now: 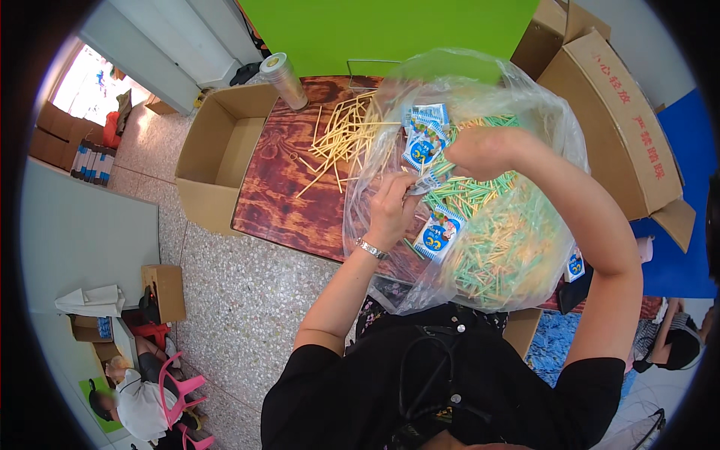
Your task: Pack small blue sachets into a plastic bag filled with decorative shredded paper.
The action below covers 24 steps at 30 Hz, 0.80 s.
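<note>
A large clear plastic bag [551,112] lies spread over the table, filled with thin green and pale yellow sticks [499,259]. My left hand [391,206], with a metal-banded watch at its wrist, pinches a small blue-and-white packet [427,183] at the bag's left part. Just right of it, my right hand [484,152] is curled over the sticks, its fingertips mostly hidden. What it holds cannot be made out. Beyond my left hand lie other blue-and-white packets [425,142], partly overlapping. One more packet [439,233] rests on the near side, beside the sticks.
Loose yellow sticks [341,139] lie scattered on the red-brown table [274,176]. A clear cylindrical container [283,81] stands at its far left corner, near an open cardboard box [217,142]. Another large carton [622,120] is at the right. Other people sit at lower left and far right.
</note>
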Each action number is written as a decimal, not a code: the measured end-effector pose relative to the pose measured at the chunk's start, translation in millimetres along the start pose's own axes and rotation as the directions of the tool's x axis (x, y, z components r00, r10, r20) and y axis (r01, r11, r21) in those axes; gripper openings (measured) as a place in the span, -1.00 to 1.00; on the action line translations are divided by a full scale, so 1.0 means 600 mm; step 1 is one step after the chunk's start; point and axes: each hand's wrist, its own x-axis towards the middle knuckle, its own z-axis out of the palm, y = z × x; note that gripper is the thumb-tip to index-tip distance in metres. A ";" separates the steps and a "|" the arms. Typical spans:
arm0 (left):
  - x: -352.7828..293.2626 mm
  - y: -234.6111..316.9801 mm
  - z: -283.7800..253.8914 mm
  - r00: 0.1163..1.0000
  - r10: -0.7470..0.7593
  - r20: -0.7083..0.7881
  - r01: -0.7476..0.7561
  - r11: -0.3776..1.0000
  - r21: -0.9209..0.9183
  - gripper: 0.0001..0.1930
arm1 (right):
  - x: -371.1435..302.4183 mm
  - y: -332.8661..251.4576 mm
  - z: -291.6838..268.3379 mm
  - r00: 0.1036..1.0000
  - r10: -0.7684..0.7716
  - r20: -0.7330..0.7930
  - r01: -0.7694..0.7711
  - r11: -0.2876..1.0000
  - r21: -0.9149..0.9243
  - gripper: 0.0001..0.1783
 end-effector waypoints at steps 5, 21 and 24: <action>0.008 0.009 0.008 0.999 0.034 0.001 -0.034 0.997 0.071 -0.69 | 0.004 -0.028 -0.002 0.979 0.202 -0.013 -0.203 0.977 -0.068 -0.82; 0.050 -0.074 0.053 0.864 -0.381 0.329 0.501 0.715 -0.488 -0.78 | 0.001 0.085 0.146 0.733 0.212 -0.646 0.043 0.934 0.354 -0.75; 0.065 -0.132 0.040 0.753 -0.493 0.435 0.633 0.723 -0.275 -0.79 | 0.045 0.060 0.203 0.816 0.239 -0.526 -0.057 0.939 0.339 -0.79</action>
